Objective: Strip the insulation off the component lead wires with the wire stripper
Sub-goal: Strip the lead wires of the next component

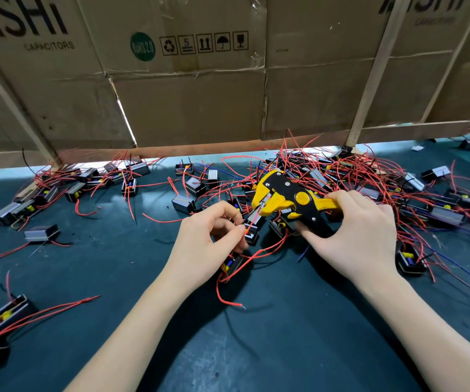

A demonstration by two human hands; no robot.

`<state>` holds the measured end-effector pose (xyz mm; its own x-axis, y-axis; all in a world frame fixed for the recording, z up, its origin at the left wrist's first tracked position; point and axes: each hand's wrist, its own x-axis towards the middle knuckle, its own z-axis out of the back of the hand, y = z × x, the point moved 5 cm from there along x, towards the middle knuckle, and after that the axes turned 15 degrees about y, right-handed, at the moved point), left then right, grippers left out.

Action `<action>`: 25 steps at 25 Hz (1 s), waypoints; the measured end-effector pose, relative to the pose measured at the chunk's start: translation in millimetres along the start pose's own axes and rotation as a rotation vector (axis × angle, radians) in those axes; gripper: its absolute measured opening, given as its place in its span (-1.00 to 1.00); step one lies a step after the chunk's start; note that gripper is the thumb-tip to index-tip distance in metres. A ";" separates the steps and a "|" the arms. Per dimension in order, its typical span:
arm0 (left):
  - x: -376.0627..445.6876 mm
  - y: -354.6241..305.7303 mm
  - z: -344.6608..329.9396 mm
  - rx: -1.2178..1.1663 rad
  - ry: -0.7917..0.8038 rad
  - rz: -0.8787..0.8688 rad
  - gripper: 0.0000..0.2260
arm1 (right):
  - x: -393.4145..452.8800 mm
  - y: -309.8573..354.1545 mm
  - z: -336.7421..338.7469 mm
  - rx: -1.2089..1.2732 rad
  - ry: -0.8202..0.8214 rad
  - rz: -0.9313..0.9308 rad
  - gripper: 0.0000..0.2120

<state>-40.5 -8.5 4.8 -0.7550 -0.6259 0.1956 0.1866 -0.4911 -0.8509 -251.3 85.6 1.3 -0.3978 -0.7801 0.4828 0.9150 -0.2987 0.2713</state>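
Observation:
My right hand [361, 233] grips the handles of a yellow and black wire stripper [287, 198], whose jaws point left. My left hand [208, 239] pinches a red lead wire [252, 219] between thumb and forefinger, and the wire's end runs up into the stripper's jaws. That wire belongs to a small black boxed component [232, 265] held under my left palm, partly hidden by the fingers. Another red lead [228, 302] curls down from it, with a bare tip at the end.
A dense heap of black components with red leads [369, 182] lies behind and right of the stripper. More components are scattered at the left [58, 188] and near left [7, 315] on the dark green mat [284, 335]. Cardboard sheets [188, 103] wall off the back.

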 end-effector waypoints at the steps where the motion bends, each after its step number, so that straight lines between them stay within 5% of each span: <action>1: 0.1 -0.4 -0.3 0.004 0.007 -0.004 -0.93 | 0.4 -0.9 1.1 -0.003 0.000 -0.004 -0.49; 25: 2.1 10.2 -9.7 -0.151 0.120 -0.025 -0.87 | 3.1 -4.9 1.3 -0.065 0.024 -0.029 -0.51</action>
<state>-46.3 -8.9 -8.2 -0.8295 -0.5335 0.1653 0.0777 -0.4033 -0.9118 -257.2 85.4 2.6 -0.4236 -0.7833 0.4549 0.9057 -0.3563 0.2298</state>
